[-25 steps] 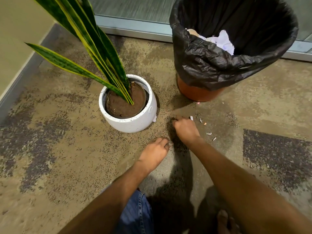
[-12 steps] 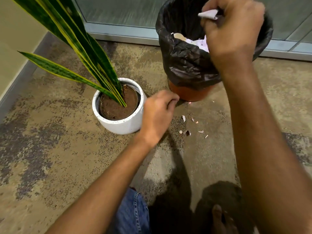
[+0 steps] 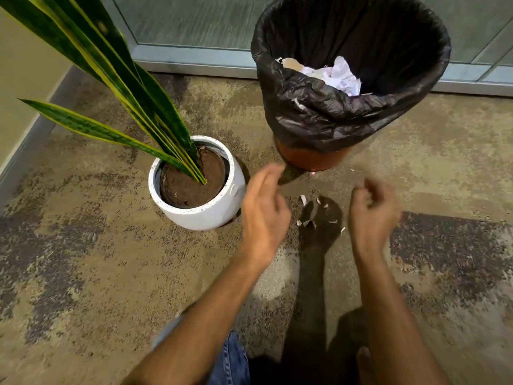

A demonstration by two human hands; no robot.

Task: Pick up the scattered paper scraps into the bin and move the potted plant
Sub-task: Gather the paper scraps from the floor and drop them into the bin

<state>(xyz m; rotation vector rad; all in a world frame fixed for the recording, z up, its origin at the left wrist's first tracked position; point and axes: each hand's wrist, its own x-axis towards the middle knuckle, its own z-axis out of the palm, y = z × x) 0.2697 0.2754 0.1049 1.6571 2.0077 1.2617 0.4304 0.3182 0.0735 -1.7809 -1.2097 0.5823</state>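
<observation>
Plant: long, stiff, sword-shaped green leaves with yellow edges rise up and to the left from brown soil.
Pot: a round white glazed pot with fine dark speckles stands upright on the floor, left of the bin and apart from it.
Floor: a mottled tan and grey-brown carpet with a coarse, speckled pile.
Left hand: the left hand hovers just right of the pot, blurred, fingers loosely spread and holding nothing.
Scraps: small torn white paper scraps lie scattered on the floor between the two hands, below the bin's base.
Right hand: the right hand hangs above the floor right of the scraps, fingers loosely curled; nothing shows in its grip.
Bin: a round orange-brown bin lined with a crinkled glossy black plastic bag stands behind the hands.
Bin contents: crumpled white paper lies inside; its faint print is too small to read.
</observation>
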